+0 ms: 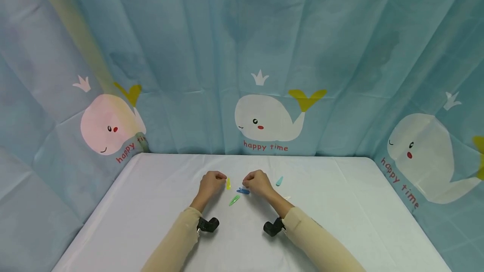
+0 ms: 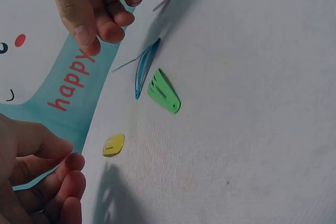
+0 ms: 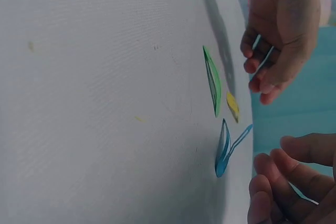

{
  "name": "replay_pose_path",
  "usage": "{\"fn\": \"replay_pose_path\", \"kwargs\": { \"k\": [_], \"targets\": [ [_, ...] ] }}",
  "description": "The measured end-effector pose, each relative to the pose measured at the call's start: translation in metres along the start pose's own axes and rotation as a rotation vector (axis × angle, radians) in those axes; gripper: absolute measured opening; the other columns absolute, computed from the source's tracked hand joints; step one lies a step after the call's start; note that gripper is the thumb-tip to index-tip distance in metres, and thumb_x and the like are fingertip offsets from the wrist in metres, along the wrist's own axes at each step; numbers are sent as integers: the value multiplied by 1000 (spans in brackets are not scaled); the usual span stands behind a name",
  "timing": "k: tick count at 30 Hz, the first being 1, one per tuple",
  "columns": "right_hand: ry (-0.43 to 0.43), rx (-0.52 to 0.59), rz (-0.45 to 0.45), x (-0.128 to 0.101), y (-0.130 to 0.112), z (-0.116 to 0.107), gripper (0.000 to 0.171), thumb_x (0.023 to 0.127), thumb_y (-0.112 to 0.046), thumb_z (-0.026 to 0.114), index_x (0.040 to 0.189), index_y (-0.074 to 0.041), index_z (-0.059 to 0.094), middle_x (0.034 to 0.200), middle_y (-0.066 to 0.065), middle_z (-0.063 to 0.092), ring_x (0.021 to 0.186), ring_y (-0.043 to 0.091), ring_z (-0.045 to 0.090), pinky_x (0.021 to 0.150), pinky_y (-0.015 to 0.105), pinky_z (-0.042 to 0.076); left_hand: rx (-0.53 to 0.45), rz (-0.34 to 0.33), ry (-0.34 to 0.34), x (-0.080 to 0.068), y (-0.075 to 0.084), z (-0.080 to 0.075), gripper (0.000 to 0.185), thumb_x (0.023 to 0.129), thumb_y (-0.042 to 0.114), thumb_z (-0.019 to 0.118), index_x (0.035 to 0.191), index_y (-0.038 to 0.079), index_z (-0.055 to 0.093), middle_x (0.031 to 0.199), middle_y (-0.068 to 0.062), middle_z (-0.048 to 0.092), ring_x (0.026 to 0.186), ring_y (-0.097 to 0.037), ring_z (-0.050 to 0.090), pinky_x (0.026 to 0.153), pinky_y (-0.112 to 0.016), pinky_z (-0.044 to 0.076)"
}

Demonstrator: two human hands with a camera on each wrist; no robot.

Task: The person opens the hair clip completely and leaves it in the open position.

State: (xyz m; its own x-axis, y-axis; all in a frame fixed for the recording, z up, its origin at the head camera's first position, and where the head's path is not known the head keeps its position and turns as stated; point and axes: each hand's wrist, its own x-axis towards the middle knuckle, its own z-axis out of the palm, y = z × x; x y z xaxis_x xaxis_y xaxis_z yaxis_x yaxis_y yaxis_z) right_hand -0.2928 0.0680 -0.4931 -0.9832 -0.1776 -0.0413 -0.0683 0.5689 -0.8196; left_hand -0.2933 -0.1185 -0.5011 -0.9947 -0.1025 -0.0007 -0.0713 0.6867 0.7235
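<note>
Between both hands (image 1: 212, 182) (image 1: 258, 182) — blue clip (image 1: 243, 191), green clip (image 1: 234, 200)

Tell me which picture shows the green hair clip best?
The left wrist view: the green hair clip lies flat and big, slots visible. The right wrist view shows it edge-on; the head view shows a tiny sliver.

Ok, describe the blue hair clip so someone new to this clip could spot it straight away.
On the white table, look between the two hands. The blue hair clip lies just beside the right hand, with a green clip and a yellow clip close by. It is the only one sprung open, one thin arm lifted.
</note>
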Motion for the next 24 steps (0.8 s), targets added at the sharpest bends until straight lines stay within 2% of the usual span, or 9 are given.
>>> {"fn": "replay_pose_path", "kwargs": {
  "k": [6,15,19,24],
  "targets": [
    [2,-18,-19,9,-5,9,9,85,-11,71,80,-4,75,74,5,71,64,9,56,59,22,45,-19,-7,-16,9,-5,1,10,88,9,66,91,6,75,94,-10,73,84,-22,65,73,-37,50],
    [20,-108,-123,16,-14,23,11,84,-13,73,77,-4,73,71,5,70,60,8,52,57,22,43,17,81,-25,24,-9,4,10,89,9,66,94,4,74,95,-12,74,87,-25,67,77,-40,52],
    [15,-130,-112,16,-19,29,12,84,-14,73,79,-3,72,72,6,70,60,8,52,55,22,41,31,88,-47,27,-10,3,12,90,11,66,95,5,74,97,-11,74,90,-25,67,81,-42,52],
    [12,-144,-78,18,-22,38,14,83,-15,75,84,-1,72,75,8,69,60,11,52,53,23,41,56,125,-93,30,-14,4,13,89,11,66,97,5,74,93,-9,74,88,-23,67,81,-41,52]
  ]
}}
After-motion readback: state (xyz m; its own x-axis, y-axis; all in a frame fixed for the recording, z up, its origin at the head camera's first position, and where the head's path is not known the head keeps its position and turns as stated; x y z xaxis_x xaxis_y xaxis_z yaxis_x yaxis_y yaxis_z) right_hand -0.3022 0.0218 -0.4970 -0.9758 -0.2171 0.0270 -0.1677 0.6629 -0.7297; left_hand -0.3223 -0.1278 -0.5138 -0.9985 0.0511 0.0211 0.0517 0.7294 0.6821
